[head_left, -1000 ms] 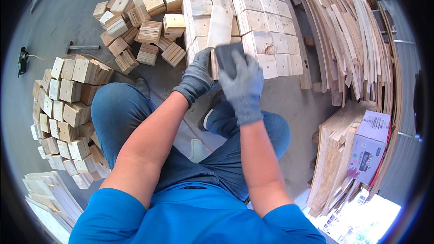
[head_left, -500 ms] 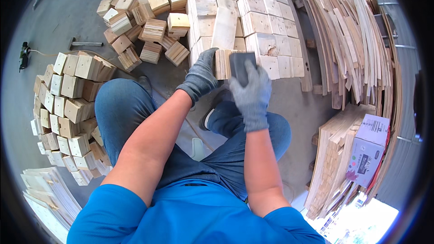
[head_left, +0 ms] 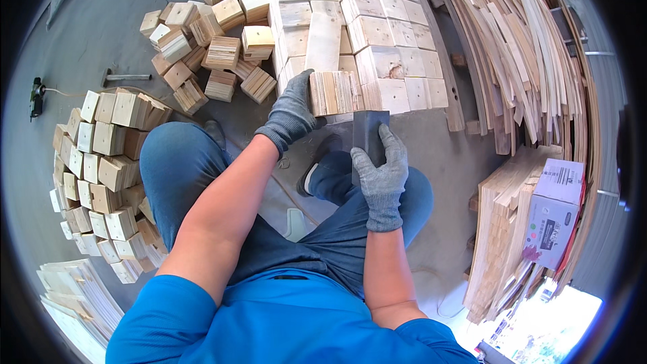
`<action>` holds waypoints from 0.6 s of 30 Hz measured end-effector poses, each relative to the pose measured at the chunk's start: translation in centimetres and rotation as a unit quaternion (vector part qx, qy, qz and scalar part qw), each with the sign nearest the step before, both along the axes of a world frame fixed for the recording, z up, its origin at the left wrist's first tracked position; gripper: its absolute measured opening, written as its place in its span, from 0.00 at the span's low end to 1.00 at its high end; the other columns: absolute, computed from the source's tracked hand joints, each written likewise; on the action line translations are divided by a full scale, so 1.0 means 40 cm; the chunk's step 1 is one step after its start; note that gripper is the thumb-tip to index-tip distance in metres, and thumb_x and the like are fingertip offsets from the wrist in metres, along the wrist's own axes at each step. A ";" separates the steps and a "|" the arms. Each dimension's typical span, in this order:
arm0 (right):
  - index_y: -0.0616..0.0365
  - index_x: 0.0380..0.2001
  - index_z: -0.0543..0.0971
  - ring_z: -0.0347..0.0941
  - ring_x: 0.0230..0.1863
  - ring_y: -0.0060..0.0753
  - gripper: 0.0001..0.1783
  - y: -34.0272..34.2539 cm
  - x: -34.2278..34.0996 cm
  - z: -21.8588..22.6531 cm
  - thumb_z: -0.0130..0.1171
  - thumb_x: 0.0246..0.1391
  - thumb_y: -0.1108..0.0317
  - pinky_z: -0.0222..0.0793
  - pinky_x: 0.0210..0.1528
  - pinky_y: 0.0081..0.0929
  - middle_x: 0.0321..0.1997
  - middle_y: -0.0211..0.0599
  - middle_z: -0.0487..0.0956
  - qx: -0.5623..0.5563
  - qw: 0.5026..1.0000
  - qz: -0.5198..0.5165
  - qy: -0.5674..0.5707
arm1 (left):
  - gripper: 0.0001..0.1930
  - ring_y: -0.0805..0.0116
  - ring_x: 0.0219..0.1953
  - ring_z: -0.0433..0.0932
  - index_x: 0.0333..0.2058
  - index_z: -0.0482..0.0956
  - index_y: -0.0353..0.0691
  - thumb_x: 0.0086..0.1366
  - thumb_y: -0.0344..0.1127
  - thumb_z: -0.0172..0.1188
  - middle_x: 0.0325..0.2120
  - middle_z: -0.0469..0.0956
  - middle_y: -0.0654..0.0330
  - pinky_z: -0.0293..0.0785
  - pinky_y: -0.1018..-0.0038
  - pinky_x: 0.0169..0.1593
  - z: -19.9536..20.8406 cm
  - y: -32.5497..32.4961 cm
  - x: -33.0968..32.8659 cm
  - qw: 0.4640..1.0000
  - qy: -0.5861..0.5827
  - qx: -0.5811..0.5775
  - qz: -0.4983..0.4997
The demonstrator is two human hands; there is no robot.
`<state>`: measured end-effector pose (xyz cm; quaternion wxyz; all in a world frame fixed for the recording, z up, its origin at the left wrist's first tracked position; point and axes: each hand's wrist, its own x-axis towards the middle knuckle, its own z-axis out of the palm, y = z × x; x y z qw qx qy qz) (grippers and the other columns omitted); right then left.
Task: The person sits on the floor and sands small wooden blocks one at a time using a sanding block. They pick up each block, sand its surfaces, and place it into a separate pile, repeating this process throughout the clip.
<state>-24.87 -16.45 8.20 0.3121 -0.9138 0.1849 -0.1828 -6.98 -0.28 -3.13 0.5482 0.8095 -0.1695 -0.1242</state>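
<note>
The left hand [head_left: 291, 113], in a grey knit glove, grasps the left side of a wooden block [head_left: 335, 93] whose striped, layered face is turned toward the wearer. The right hand [head_left: 383, 178], gloved alike, is clasped round a flat-sided dark grey block [head_left: 368, 135], thumb on one side and fingers on the other. The dark block is tilted a little and sits just beside the wooden block's near right corner; whether the two touch, I cannot tell.

Under the forearms are the wearer's bent knees in blue jeans [head_left: 176, 155]. Directly beyond the hands stands a neat stack of pale blocks [head_left: 397, 40], with a narrow board [head_left: 324, 42] lying on it just past the held wooden block. Beyond and left of the left hand is a loose heap of blocks [head_left: 222, 52], then a hammer [head_left: 128, 77] on the floor [head_left: 438, 141]. Farther left are a piled group of blocks [head_left: 104, 137] and a small dark tool [head_left: 36, 99]. Well to the right of the right hand lie long wood strips [head_left: 519, 61]; nearer the wearer on that side, a pale purple box [head_left: 552, 219] rests by stacked boards [head_left: 502, 229].
</note>
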 end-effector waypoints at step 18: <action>0.63 0.64 0.80 0.76 0.65 0.58 0.42 -0.015 -0.008 -0.008 0.84 0.45 0.63 0.72 0.70 0.49 0.65 0.56 0.79 0.035 0.999 -0.032 -0.011 | 0.53 0.40 0.77 0.63 0.70 0.67 0.40 0.42 0.26 0.82 0.71 0.69 0.47 0.63 0.54 0.79 0.125 -0.018 0.029 0.962 -0.274 -0.015 0.003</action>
